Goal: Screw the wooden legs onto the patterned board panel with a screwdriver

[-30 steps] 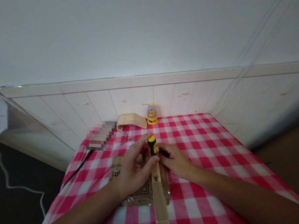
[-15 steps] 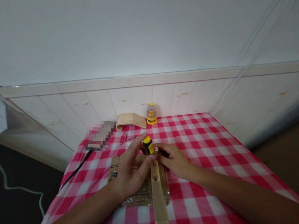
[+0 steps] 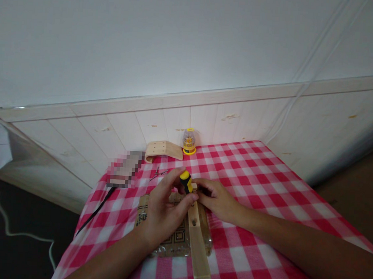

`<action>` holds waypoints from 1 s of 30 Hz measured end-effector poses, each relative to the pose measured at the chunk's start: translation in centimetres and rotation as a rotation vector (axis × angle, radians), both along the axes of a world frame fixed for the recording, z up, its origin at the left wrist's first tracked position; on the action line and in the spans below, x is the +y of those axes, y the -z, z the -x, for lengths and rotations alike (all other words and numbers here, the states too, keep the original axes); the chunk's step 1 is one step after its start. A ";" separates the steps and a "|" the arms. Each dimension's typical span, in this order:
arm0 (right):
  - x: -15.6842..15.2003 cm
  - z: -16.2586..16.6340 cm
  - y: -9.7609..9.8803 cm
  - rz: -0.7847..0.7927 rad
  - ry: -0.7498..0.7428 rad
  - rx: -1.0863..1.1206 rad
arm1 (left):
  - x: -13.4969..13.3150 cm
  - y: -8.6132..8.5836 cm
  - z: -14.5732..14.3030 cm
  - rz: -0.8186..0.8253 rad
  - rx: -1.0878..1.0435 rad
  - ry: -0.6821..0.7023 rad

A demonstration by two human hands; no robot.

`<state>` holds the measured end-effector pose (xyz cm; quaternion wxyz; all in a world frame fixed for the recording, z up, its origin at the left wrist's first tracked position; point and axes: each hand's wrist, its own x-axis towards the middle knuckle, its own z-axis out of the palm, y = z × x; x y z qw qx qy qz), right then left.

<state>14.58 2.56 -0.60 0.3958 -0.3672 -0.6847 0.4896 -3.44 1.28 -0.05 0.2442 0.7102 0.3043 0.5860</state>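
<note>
My left hand [image 3: 163, 211] pinches a short yellow-and-black screwdriver [image 3: 186, 181] between thumb and fingers, standing nearly upright over the far end of a light wooden slat [image 3: 197, 241]. My right hand [image 3: 217, 199] is closed on that far end of the slat, just right of the screwdriver; what lies under its fingers is hidden. The slat rests on a brown patterned board [image 3: 174, 239] on the red-and-white checked tablecloth [image 3: 256, 177].
A curved wooden piece [image 3: 163, 150] and a small yellow-capped clear container [image 3: 189, 141] stand at the table's back edge by the panelled wall. Loose screws [image 3: 159, 172] lie behind my hands. A blurred object [image 3: 124, 169] with a black cable [image 3: 95, 212] sits at the left edge.
The screwdriver handle tipped left and came back nearly upright while my left fingers shifted around it. My right hand stayed on the slat.
</note>
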 end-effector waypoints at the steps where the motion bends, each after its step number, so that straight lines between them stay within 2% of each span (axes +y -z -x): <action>1: 0.0 0.0 0.0 -0.001 0.002 -0.005 | 0.0 0.0 0.0 0.009 -0.002 -0.001; 30: 0.0 0.1 0.2 0.012 0.020 -0.018 | -0.3 0.7 0.7 0.058 0.103 0.052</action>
